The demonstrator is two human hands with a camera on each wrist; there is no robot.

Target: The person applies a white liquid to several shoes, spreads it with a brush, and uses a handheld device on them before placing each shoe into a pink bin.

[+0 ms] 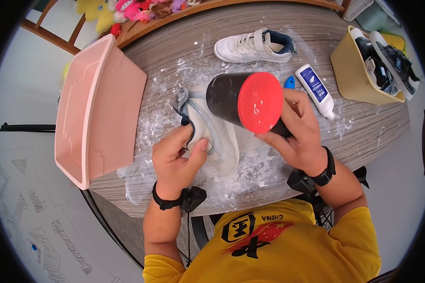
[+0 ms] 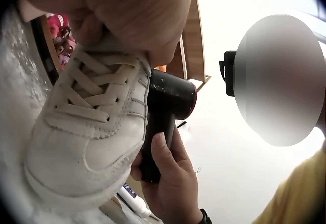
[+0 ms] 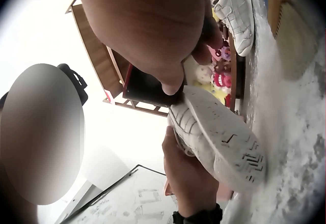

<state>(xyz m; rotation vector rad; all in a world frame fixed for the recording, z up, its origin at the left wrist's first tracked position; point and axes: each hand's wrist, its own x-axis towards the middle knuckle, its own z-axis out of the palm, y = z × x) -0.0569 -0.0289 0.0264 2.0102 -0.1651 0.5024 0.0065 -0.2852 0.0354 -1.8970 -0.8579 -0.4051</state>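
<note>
A white lace-up shoe [image 2: 86, 127] is gripped at its opening by the left hand [image 1: 177, 153], thumb outside and fingers inside the collar. In the right wrist view the sole of that shoe [image 3: 219, 137] shows, tilted. The right hand [image 1: 300, 132] grips the handle of a black dryer-like device [image 1: 224, 96] with a red round end [image 1: 260, 103]. The device's black barrel [image 2: 170, 94] stands close beside the shoe in the left wrist view; whether they touch, I cannot tell.
Another white shoe [image 1: 255, 46] lies at the back, near a white bottle [image 1: 315, 90] and a blue item [image 1: 289, 82]. A pink bin [image 1: 113, 113] stands left, a yellow bin [image 1: 359, 70] with shoes right. White residue marks the wooden table [image 1: 174, 61]. Plush toys [image 1: 141, 9] sit behind.
</note>
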